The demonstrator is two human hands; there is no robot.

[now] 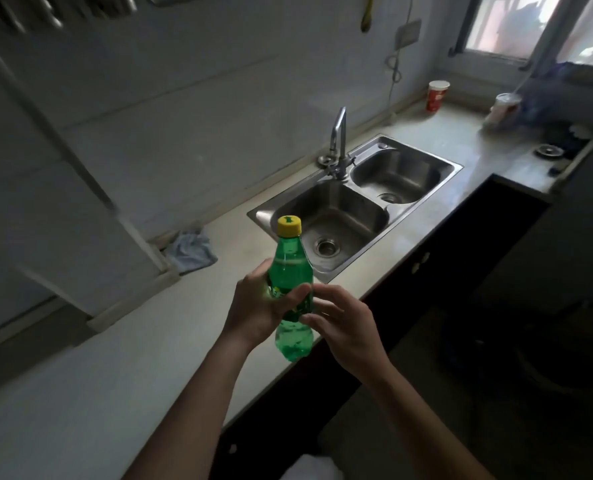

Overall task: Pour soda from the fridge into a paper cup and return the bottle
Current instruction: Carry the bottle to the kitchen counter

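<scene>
One long pale counter runs away from us toward a window, and a steel double sink is set into it, with a tap behind the divide. Nearer, over the counter's front edge, we see both hands. The left hand wraps the middle of a green bottle, thumb across its label. The right hand is loosely spread just beside it, fingertips at the bottle's right side; we cannot tell whether they touch. The bottle stands almost upright in the air, in front of the sink. A blue cloth lies crumpled by the wall. A red and white cup stands far off by the wall. The yellow cap is on the bottle.
</scene>
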